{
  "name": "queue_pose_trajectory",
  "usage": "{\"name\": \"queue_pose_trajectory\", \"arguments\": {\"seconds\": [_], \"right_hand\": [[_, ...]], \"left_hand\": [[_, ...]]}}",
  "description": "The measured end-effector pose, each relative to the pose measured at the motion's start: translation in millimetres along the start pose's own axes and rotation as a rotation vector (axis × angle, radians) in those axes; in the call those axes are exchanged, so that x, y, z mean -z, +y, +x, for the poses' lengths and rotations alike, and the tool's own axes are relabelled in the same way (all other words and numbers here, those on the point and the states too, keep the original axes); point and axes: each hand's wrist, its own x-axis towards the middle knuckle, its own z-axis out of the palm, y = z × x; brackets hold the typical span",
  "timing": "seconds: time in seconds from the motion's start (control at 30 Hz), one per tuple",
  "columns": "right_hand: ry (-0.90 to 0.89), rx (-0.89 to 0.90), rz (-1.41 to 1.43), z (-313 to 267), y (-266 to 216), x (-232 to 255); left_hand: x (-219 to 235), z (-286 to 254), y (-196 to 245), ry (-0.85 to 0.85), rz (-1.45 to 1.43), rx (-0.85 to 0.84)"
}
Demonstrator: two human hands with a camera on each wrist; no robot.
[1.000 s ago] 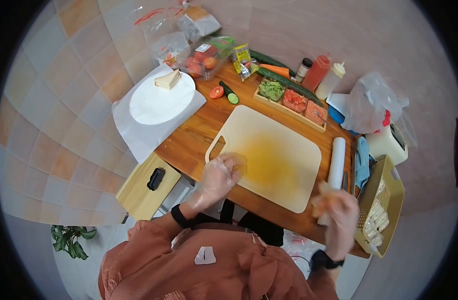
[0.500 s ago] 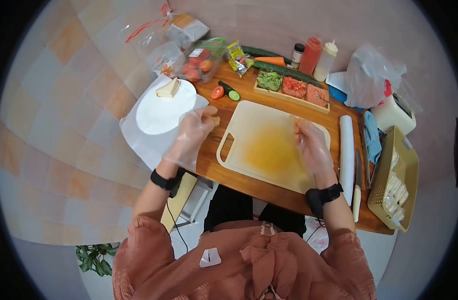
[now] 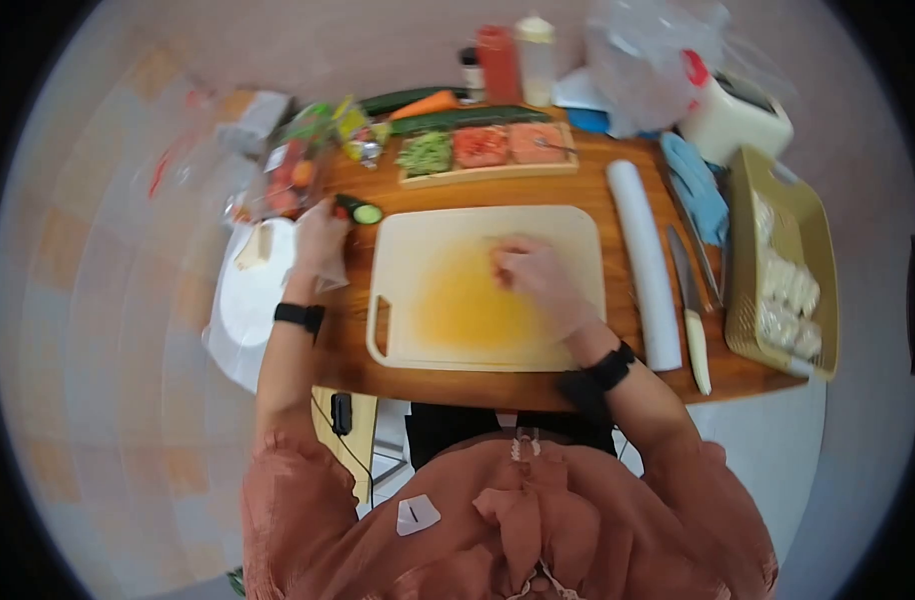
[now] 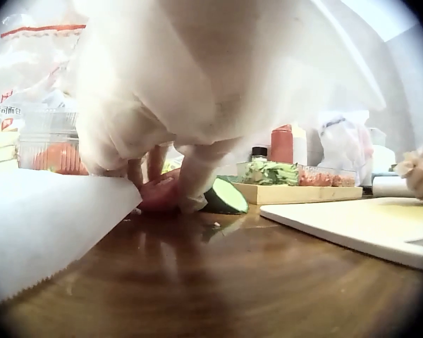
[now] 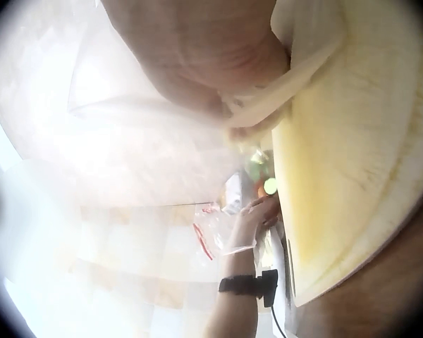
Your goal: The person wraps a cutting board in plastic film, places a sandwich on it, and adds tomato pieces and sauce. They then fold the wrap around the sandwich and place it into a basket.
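Note:
My left hand, in a clear plastic glove, reaches down beside the white plate. In the left wrist view its fingers and thumb close around a tomato half on the wooden table. A cut cucumber lies right beside the thumb, its pale face showing. My right hand, also gloved, hovers over the yellow-stained cutting board with its fingers bent. I cannot tell whether anything is in its fingertips.
A wooden tray of shredded vegetables and pink filling stands behind the board. Right of it lie a white roll, a knife and a basket of wrapped items. Bottles line the back. Stacked bread sits on the plate.
My left hand has gone from near the board, past the plate edge, down to the tomato half. The right hand has moved from the board's right side in over it. The head view has shifted.

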Motion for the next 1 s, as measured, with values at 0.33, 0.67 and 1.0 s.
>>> {"name": "queue_pose_trajectory", "arguments": {"seconds": [0.33,0.67,1.0], "right_hand": [[0.085,-0.168,0.127,0,2,-23],[0.307,0.363,-0.837,-104,-102,3],[0.832,0.114,-1.433,-203,-84,79]], "left_hand": [[49,-25,50,-0.094,-0.133,0.089],[53,-127,140,-0.601,-0.592,-0.114],[72,-174,162,-0.676,-0.578,-0.311]]}}
